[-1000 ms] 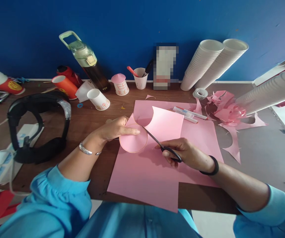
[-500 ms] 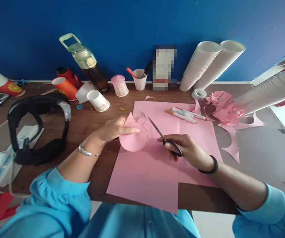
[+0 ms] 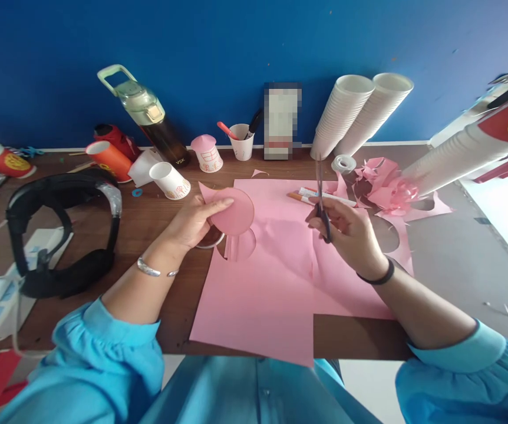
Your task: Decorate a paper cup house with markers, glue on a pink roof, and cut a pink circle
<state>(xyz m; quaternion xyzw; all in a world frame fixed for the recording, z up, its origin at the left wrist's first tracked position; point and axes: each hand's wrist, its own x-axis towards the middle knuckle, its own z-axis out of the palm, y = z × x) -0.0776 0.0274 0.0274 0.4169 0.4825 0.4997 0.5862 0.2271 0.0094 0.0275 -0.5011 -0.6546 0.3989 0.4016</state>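
My left hand (image 3: 194, 221) pinches a round pink paper piece (image 3: 236, 212) that has an orange outline and a pointed corner at its upper left. My right hand (image 3: 346, 232) is wrapped round the black-handled scissors (image 3: 320, 194), whose blades point up and look blurred. Beneath both hands lie large pink paper sheets (image 3: 263, 306). A second rounded pink shape (image 3: 243, 246) shows just below the held piece. Partly hidden by my left hand, a round rim (image 3: 212, 241) rests on the table. Two markers (image 3: 300, 197) lie behind my right hand.
Along the blue wall stand a bottle (image 3: 165, 138), a small cup with a pink cone roof (image 3: 207, 154), a pen cup (image 3: 241, 144) and stacked white cups (image 3: 342, 112). Pink scraps (image 3: 382, 182) lie at right. A black headset (image 3: 63, 282) sits at left.
The scissors have gone up and turned upright, away from the pink piece. My left hand has raised and tilted the piece, and the view has shifted slightly.
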